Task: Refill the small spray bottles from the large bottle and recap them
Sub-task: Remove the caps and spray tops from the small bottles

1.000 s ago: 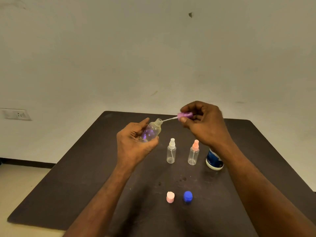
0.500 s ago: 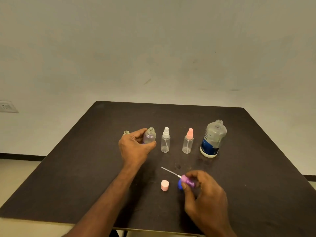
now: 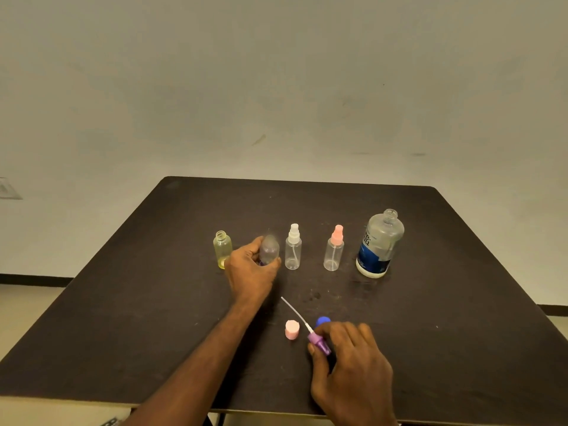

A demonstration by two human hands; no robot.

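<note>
Since half a second ago: purple spray head [image 3: 319, 345] lowered closer to the bench [image 3: 123, 318], dip tube [image 3: 293, 310] pointing up-left; purple-tinted bottle [image 3: 269, 249] kept in the row, blurred.

Left to right, back row:
- Yellow bottle [image 3: 222, 249]: uncapped, upright, just left of the left hand.
- Left hand [image 3: 250, 272]: fingers and thumb curled round the purple-tinted bottle, gripping its lower body. Neck blurred; upright or tilted cannot be told.
- Clear spray bottle, white head [image 3: 293, 247]: upright, capped, just right of the left hand, apart from it.
- Clear spray bottle, pink head [image 3: 334, 249]: upright, capped.
- Large bottle [image 3: 379, 244]: uncapped, blue-and-white label, standing at the right end of the row, leaning slightly right in the wide-angle view.

Front area:
- Pink cap [image 3: 292, 329]: on the bench, just left of the spray head.
- Blue cap [image 3: 323, 320]: on the bench, partly hidden behind the right-hand fingertips.
- Right hand [image 3: 350, 367]: thumb and fingers pinching the purple spray head near the front edge. Contact of spray head with bench cannot be told.
</note>
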